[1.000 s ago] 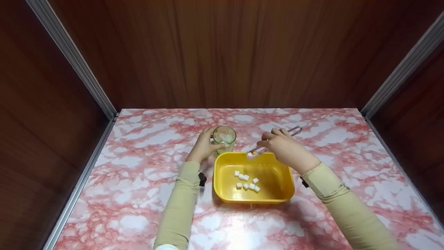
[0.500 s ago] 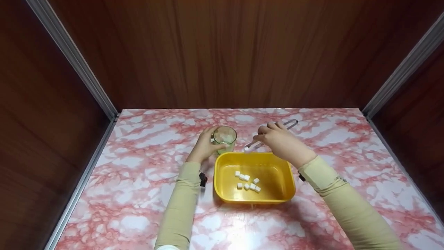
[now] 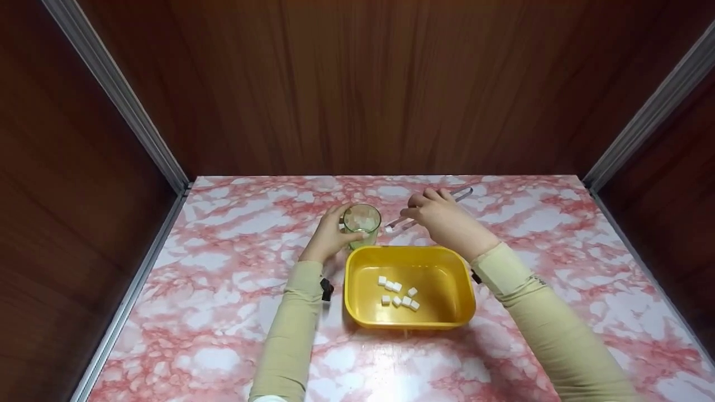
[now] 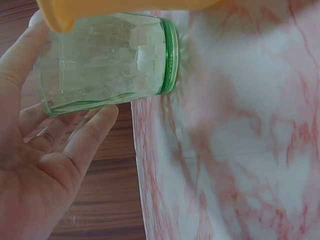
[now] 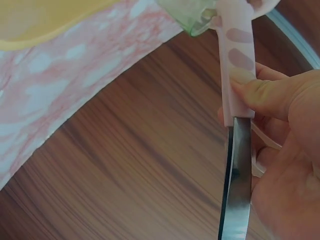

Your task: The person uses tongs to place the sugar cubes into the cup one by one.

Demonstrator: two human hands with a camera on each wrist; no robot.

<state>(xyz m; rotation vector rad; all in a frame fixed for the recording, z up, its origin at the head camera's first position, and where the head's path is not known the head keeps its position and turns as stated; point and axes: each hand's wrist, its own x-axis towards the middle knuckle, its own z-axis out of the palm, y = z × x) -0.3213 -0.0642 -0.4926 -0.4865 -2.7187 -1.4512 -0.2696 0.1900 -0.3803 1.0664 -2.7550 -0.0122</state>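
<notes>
My left hand (image 3: 328,234) holds a clear green glass (image 4: 105,65) that stands upright on the table, thumb on the near side and fingers behind. Whitish shapes show through its wall near the base. Between thumb and fingers, my right hand (image 3: 449,226) pinches metal tongs (image 5: 237,170) with pale pink ends. At the tongs' tips is a small white cube (image 3: 389,229), just right of the glass and above the table. Several more white cubes (image 3: 406,301) lie in a yellow tub (image 3: 410,324) in front of both hands.
The table (image 3: 212,312) has a red and white marbled top. Dark wood panels (image 3: 357,89) rise behind it and at both sides, with grey metal strips (image 3: 120,84) at the corners. The tub's far rim lies close to the glass.
My right hand has moved left and away from me, carrying the tongs and cube from over the tub's far rim to beside the glass. The left hand and glass have stayed put.
</notes>
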